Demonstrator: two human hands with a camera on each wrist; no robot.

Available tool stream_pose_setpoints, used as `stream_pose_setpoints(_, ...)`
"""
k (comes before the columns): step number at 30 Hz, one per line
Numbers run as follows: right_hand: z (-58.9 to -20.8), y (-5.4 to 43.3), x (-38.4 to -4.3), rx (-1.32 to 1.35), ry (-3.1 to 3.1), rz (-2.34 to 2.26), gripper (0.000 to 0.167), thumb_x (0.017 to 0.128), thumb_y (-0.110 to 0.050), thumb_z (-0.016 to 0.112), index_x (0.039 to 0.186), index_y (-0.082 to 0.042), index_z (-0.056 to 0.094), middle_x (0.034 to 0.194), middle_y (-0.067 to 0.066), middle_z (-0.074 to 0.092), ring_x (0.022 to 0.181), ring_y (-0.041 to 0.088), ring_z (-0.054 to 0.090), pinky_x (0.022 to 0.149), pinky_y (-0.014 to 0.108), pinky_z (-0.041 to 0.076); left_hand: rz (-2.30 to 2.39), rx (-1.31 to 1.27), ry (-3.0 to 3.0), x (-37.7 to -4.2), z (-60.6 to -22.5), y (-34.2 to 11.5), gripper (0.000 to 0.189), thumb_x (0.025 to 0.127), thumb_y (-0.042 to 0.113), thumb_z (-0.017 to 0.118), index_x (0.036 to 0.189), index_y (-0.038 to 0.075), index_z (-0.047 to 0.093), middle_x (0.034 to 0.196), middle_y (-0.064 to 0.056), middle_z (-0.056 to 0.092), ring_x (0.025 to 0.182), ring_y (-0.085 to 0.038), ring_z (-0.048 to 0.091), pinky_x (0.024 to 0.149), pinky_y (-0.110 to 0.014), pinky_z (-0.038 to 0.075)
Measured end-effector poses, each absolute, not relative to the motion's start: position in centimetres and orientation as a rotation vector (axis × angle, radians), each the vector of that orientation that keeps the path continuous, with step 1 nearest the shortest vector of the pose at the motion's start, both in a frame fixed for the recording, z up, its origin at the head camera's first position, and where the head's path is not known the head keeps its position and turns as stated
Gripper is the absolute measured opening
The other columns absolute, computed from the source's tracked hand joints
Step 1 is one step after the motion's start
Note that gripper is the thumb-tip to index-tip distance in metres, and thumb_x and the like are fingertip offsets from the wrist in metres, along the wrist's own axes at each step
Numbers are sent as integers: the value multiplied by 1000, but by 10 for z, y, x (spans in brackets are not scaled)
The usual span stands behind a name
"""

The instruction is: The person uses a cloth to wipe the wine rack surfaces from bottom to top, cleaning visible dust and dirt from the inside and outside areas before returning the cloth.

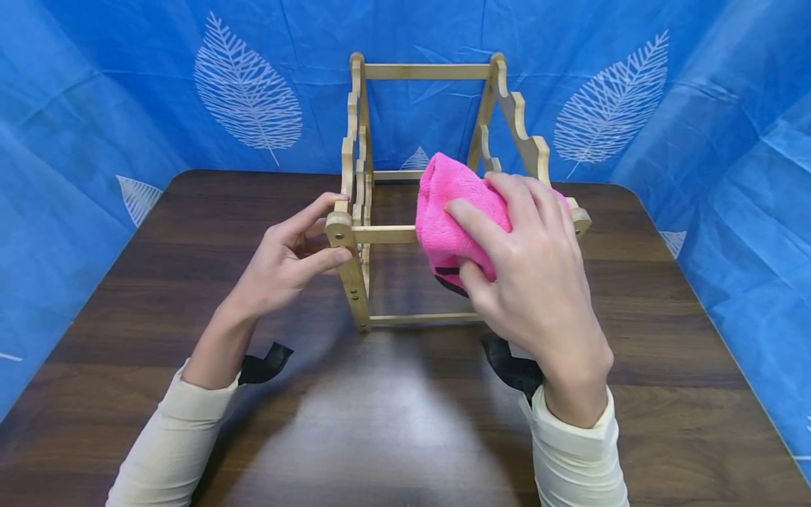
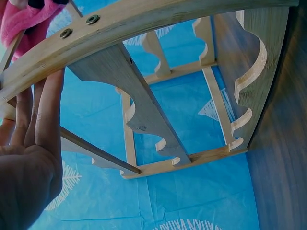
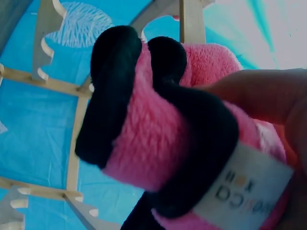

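A light wooden rack [image 1: 386,234] with scalloped side pieces stands on the table, its front rail toward me. At its front left upper corner my left hand [image 1: 279,271] grips the frame, thumb on the front face and fingers behind. My right hand [image 1: 545,274] holds a folded pink cloth [image 1: 453,204] over the right part of the upper front rail, hiding that stretch of wood. Black edging and a white printed label [image 3: 244,191] show on the cloth in the right wrist view. The left wrist view shows bolt heads [image 2: 93,19] along the rack's post.
Under the rack lies a dark wood-grain table [image 1: 380,422] with rounded back corners. Blue sheeting [image 1: 405,28] with white leaf prints hangs close behind the rack and along both sides. Black straps [image 1: 516,370] are worn at both wrists, by the cream sleeves.
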State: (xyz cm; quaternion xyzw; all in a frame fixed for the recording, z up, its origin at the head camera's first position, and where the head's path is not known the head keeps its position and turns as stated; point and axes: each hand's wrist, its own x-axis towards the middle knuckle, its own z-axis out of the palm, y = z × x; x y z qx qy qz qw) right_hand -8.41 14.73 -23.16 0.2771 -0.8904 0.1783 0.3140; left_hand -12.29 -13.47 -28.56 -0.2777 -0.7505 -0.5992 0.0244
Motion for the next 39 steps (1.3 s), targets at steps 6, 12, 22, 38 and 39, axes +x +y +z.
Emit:
stream_pose_setpoints(6, -229, 146, -71, 563, -2402, 420, 59, 71, -8, 75, 129, -14, 66, 138, 28, 40, 132, 43, 31, 100, 63, 33, -1855, -872, -2323, -123, -285, -133, 62, 93, -2, 65, 148, 18, 46, 118, -10, 67, 74, -26, 67, 67, -33, 59)
stream_pose_setpoints(12, -228, 143, -65, 503, -2402, 305, 62, 72, -9, 75, 133, -15, 63, 128, 26, 52, 124, 45, 42, 95, 65, 38, -1862, -881, -2306, -124, -285, -132, 62, 92, -3, 66, 148, 16, 47, 114, -10, 68, 71, -25, 66, 66, -33, 59)
stream_pose_setpoints(22, -227, 146, -72, 598, -2390, 324, 60, 72, -6, 69, 131, -16, 65, 122, 22, 61, 115, 43, 52, 94, 62, 41, -1872, -840, -2300, -124, -284, -133, 62, 91, -4, 66, 148, 11, 46, 112, -11, 68, 77, -25, 68, 66, -39, 59)
stream_pose_setpoints(38, -234, 131, -80, 677, -2317, 342, 48, 77, -11, 62, 124, -17, 69, 114, 22, 62, 105, 41, 55, 89, 57, 45, -1860, -813, -2300, -121, -286, -133, 63, 91, -2, 68, 147, 19, 48, 112, -11, 68, 76, -27, 66, 63, -35, 59)
stream_pose_setpoints(39, -235, 130, -80, 676, -2311, 336, 47, 78, -11, 61, 123, -17, 69, 113, 22, 62, 104, 41, 55, 88, 57, 44, -1860, -813, -2300, -121, -286, -133, 63, 91, -1, 68, 147, 19, 48, 112, -11, 68, 77, -27, 66, 63, -35, 59)
